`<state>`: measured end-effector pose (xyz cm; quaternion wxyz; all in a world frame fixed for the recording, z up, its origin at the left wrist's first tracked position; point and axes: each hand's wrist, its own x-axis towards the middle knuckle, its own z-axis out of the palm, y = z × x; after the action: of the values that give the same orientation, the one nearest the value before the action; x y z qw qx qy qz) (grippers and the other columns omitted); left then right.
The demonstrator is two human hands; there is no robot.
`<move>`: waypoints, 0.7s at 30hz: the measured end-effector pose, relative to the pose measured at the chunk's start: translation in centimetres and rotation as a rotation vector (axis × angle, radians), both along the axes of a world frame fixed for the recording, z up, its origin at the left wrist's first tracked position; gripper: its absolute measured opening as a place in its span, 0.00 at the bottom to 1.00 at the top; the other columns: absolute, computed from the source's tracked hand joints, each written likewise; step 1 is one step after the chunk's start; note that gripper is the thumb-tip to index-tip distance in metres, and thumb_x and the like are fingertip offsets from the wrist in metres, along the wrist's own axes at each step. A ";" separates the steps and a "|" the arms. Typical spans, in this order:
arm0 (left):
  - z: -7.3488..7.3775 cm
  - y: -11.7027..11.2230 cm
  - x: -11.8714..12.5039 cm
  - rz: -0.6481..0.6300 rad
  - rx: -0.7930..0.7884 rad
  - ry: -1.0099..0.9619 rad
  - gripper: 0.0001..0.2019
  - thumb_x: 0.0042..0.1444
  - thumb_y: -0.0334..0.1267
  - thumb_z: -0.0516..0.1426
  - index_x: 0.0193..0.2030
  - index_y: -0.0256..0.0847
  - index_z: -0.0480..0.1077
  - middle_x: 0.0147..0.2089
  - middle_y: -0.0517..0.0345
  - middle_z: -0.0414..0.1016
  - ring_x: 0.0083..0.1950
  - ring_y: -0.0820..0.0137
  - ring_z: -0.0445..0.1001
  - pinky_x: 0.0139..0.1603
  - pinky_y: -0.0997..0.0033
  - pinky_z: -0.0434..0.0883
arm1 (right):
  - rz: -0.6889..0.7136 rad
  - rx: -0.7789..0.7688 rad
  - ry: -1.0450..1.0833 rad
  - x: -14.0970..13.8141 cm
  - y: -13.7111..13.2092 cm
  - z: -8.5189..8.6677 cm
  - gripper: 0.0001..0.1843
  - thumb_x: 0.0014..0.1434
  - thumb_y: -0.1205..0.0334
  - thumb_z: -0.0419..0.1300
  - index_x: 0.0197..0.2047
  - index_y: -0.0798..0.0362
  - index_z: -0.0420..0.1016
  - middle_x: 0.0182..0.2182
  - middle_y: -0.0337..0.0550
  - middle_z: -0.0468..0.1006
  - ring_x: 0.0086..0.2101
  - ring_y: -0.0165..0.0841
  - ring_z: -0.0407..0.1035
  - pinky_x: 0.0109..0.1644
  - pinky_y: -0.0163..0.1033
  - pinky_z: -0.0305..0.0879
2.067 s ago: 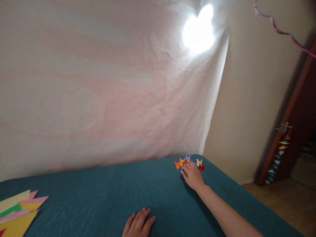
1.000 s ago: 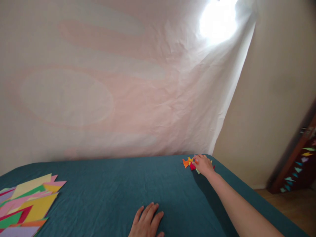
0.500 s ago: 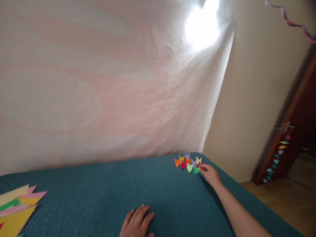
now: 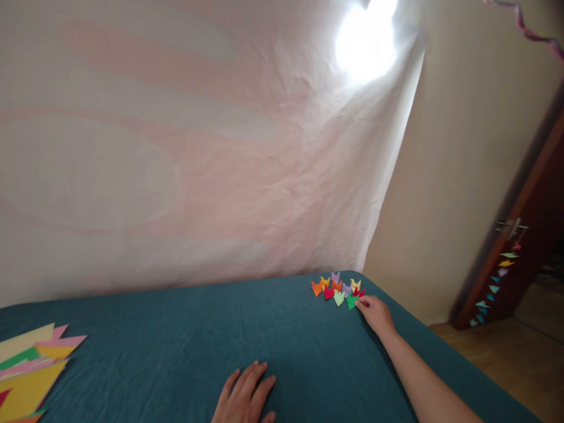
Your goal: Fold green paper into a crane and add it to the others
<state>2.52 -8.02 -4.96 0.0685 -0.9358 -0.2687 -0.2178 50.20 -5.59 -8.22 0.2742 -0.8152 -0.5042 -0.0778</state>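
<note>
Several small folded paper hearts (image 4: 337,289) in orange, red, green, yellow and purple lie in a cluster at the far right corner of the teal-covered table (image 4: 185,335). My right hand (image 4: 376,314) reaches out to them, its fingertips touching the red and green pieces at the cluster's right end, fingers curled together. My left hand (image 4: 244,396) lies flat on the cloth near the front edge, fingers stretched out and holding nothing.
A stack of coloured paper sheets (image 4: 30,370) lies at the table's left edge. A white sheet (image 4: 198,147) hangs behind the table. At the right stands a brown door (image 4: 524,235) with a string of paper shapes (image 4: 493,288).
My right hand drew back from on top of the cluster to its right end, uncovering a red and two green pieces. The left hand stayed flat in place.
</note>
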 end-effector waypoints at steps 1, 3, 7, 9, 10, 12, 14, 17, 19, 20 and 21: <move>-0.3 0.1 0.0 -0.004 0.006 -0.006 0.18 0.59 0.47 0.54 0.56 0.53 0.68 0.59 0.58 0.69 0.57 0.63 0.70 0.56 0.68 0.68 | -0.005 -0.006 -0.001 0.0 0.0 0.0 0.13 0.62 0.53 0.56 0.35 0.55 0.72 0.32 0.40 0.73 0.32 0.31 0.68 0.38 0.39 0.66; -1.1 0.4 0.0 -0.009 0.016 -0.017 0.19 0.59 0.47 0.54 0.56 0.52 0.68 0.59 0.57 0.69 0.57 0.63 0.69 0.56 0.67 0.68 | -0.011 -0.020 -0.002 0.1 -0.1 -0.1 0.12 0.62 0.54 0.56 0.36 0.55 0.72 0.33 0.40 0.74 0.33 0.31 0.68 0.38 0.40 0.66; -2.9 1.1 0.1 -0.010 0.053 -0.020 0.20 0.59 0.48 0.53 0.57 0.52 0.67 0.60 0.57 0.69 0.58 0.62 0.69 0.56 0.65 0.69 | -0.015 -0.045 0.000 0.2 0.0 -0.2 0.12 0.63 0.55 0.56 0.37 0.56 0.72 0.35 0.41 0.74 0.34 0.31 0.69 0.39 0.41 0.68; -2.9 1.2 0.1 -0.015 0.072 -0.020 0.20 0.59 0.48 0.53 0.58 0.52 0.66 0.60 0.57 0.69 0.58 0.61 0.69 0.55 0.65 0.69 | -0.018 -0.055 0.004 0.3 0.1 -0.2 0.11 0.63 0.56 0.56 0.38 0.56 0.72 0.36 0.41 0.74 0.34 0.31 0.70 0.39 0.41 0.68; -2.6 1.1 0.1 -0.016 0.073 -0.019 0.20 0.59 0.48 0.52 0.58 0.52 0.66 0.60 0.57 0.69 0.58 0.62 0.69 0.55 0.65 0.69 | -0.020 -0.059 0.007 0.3 0.1 -0.2 0.11 0.63 0.56 0.56 0.39 0.56 0.72 0.36 0.41 0.74 0.35 0.31 0.70 0.39 0.41 0.68; -1.7 0.7 0.1 -0.013 0.052 -0.008 0.19 0.60 0.48 0.53 0.57 0.52 0.67 0.59 0.57 0.69 0.58 0.62 0.69 0.56 0.65 0.69 | -0.023 -0.064 0.015 0.3 0.1 -0.2 0.11 0.63 0.56 0.56 0.40 0.56 0.72 0.37 0.41 0.74 0.35 0.32 0.70 0.40 0.41 0.69; -0.6 0.2 0.1 -0.001 0.011 0.002 0.18 0.59 0.47 0.54 0.56 0.52 0.68 0.59 0.57 0.69 0.58 0.62 0.69 0.56 0.66 0.68 | -0.026 -0.067 0.026 0.3 0.1 -0.2 0.11 0.63 0.57 0.56 0.40 0.56 0.72 0.38 0.42 0.74 0.35 0.32 0.70 0.40 0.41 0.69; 0.3 -0.1 0.1 0.000 -0.019 0.003 0.18 0.59 0.46 0.54 0.56 0.52 0.68 0.59 0.57 0.69 0.58 0.63 0.69 0.57 0.67 0.68 | -0.029 -0.058 0.048 0.2 0.1 -0.2 0.11 0.64 0.56 0.56 0.41 0.55 0.72 0.39 0.42 0.74 0.36 0.32 0.70 0.40 0.41 0.69; 0.3 -0.2 0.2 -0.002 -0.002 0.015 0.18 0.59 0.46 0.55 0.56 0.51 0.68 0.59 0.57 0.70 0.57 0.63 0.70 0.56 0.67 0.69 | -0.034 -0.041 0.065 0.2 0.1 -0.2 0.11 0.63 0.56 0.56 0.41 0.55 0.72 0.39 0.42 0.75 0.36 0.32 0.70 0.41 0.42 0.69; 0.2 -0.1 0.2 -0.002 0.014 0.022 0.18 0.59 0.46 0.54 0.56 0.51 0.68 0.59 0.57 0.70 0.57 0.62 0.70 0.56 0.67 0.69 | -0.040 -0.030 0.074 0.2 0.1 -0.1 0.12 0.63 0.56 0.57 0.41 0.56 0.72 0.39 0.42 0.75 0.36 0.32 0.70 0.41 0.42 0.68; 0.1 -0.1 0.2 -0.002 0.030 0.026 0.18 0.59 0.46 0.54 0.56 0.51 0.68 0.59 0.56 0.70 0.57 0.62 0.70 0.55 0.67 0.69 | -0.049 -0.018 0.083 0.2 0.1 -0.1 0.12 0.62 0.55 0.57 0.42 0.56 0.72 0.39 0.42 0.75 0.36 0.33 0.70 0.41 0.42 0.68</move>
<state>2.70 -8.11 -4.86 0.0859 -0.9377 -0.2633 -0.2098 50.39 -5.50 -8.32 0.2853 -0.8324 -0.4728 -0.0462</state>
